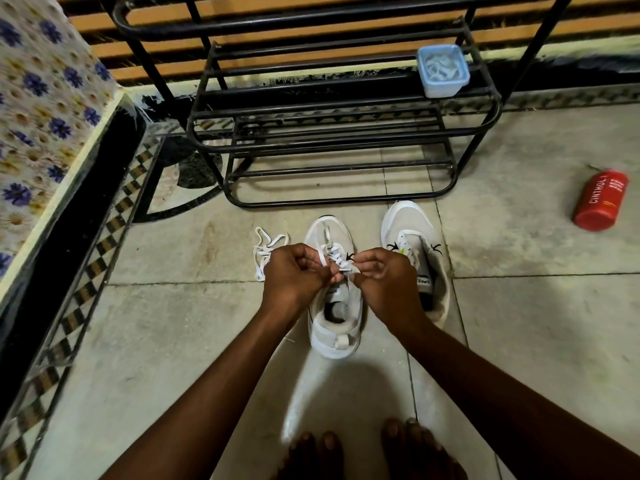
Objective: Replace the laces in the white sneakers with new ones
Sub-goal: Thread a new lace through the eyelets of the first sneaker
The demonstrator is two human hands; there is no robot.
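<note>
Two white sneakers stand on the tiled floor, toes pointing away from me. The left sneaker has a white lace threaded through its eyelets. My left hand pinches one end of that lace above the tongue. My right hand pinches the other end, close to the left hand. The right sneaker stands beside it with no lace visible in its eyelets. A loose white lace lies crumpled on the floor just left of my left hand.
A black metal shoe rack stands right behind the sneakers, with a blue plastic container on its top right shelf. A red can lies on the floor at the right. A floral-covered ledge runs along the left. My bare toes show at the bottom.
</note>
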